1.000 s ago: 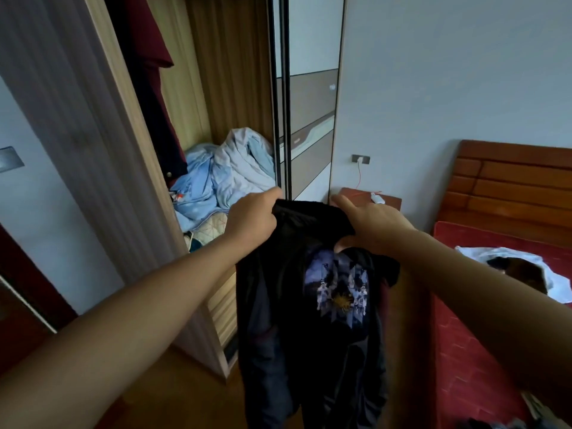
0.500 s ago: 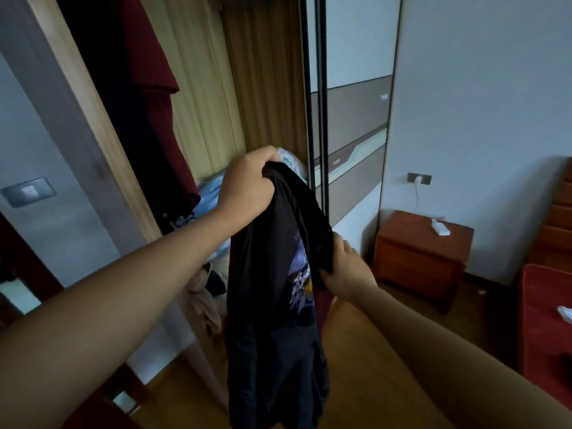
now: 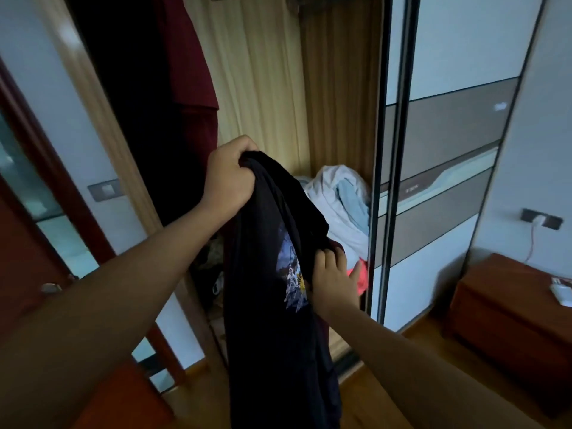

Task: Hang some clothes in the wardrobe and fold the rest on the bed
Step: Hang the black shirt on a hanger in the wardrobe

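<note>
Gripping the black shirt [image 3: 263,320] still, left hand [image 3: 229,179] stays high; right hand [image 3: 335,283] pinches lower.

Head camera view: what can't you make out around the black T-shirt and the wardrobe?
All head view.
- Black T-shirt: hem cut off by the bottom edge; print creased, unreadable.
- Any hanger: hidden by fabric bunched in the left hand.
- Right hand fingertips: tucked into the shirt.
- Wardrobe rail: beyond the top edge.

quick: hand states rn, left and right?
Left hand: closed, gripping the top of the black T-shirt.
Right hand: closed, fingers curled on the same shirt's side.
</note>
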Demonstrator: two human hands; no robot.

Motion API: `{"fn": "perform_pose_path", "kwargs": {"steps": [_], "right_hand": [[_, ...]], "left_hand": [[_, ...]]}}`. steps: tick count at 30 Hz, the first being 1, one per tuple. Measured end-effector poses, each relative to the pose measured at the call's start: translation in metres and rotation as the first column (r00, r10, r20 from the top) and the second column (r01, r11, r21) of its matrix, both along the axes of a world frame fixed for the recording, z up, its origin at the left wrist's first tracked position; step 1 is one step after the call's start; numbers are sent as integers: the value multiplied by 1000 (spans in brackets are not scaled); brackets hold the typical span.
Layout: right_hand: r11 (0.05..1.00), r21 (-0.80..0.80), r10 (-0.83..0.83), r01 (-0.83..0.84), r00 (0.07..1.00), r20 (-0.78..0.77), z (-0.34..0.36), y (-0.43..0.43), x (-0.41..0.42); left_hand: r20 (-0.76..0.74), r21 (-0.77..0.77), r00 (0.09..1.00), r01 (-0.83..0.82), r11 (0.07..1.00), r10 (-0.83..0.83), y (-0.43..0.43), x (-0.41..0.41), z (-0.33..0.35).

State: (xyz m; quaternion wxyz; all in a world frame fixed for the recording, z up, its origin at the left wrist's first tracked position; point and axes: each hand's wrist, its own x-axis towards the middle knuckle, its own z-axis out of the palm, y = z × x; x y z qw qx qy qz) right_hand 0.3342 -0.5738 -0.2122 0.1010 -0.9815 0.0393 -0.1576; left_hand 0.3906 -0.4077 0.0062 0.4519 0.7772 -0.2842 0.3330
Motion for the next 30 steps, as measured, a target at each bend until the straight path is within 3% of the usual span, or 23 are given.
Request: {"fn": "perform_pose_path", "kwargs": {"steps": [2,5,7,10,12,15,18,21,26,28,30], "right_hand": [[999,52,-5,7,999,-41,6,-10,30],[983,153,103,-104,995,15,15,-39,79],[983,103,146,-154,986,79,22,-68,116],[997,4,82,-83,995,53,35,-113,172],[997,46,67,-69,997,35,44,-135,210],[969,235,35,-76,984,175,74,-152,264],[955,287,-2,-79,962,271,116,-163,310],[981,142,94,-131,966,242,158,-165,348],[946,-252,231,-203,969,85,203,-161,416],[935,-307,232,-177,961,151,214,-163,452],[957,-261,194,-130,952,237,226,-164,488]], "left_hand": [[-10,-22,1000,-23,999,23,-2,20,-3],[-10,-31,995,-100,995,99,3,54,-8],[-2,-20,985,-175,984,175,9,80,-10],[-8,-12,956,-294,956,294,15,121,-12],[1,13,931,-364,931,364,16,153,-8],[8,160,884,-462,872,467,13,201,1],[16,366,802,-560,743,597,11,247,7],[3,504,743,-579,641,669,11,288,4],[-29,552,712,-573,605,701,27,347,0],[6,550,707,-593,588,708,34,368,1],[55,561,693,-617,552,719,38,389,2]]}}
